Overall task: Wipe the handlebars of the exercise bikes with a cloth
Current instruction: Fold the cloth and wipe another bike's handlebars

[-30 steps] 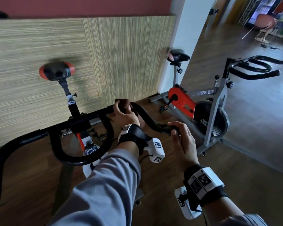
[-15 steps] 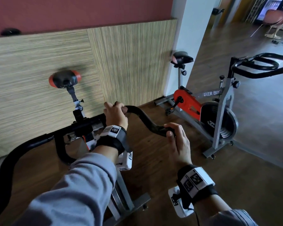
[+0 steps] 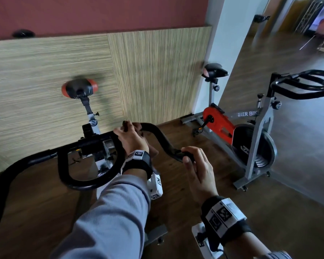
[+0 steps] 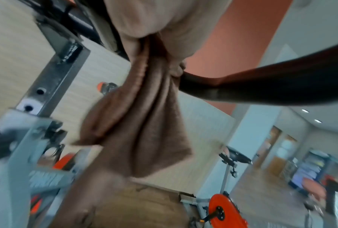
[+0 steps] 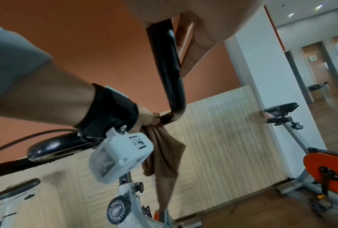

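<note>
Handlebars: your left hand grips the brown cloth round the bend, your right hand clutches the bar end nearer you. Second bike's bars, beyond your right, look untouched.

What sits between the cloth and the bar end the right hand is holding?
Nothing visible. The left hand grips the cloth round the handlebar; from there bare black bar runs to the right hand, whose grip covers the tip.
</note>
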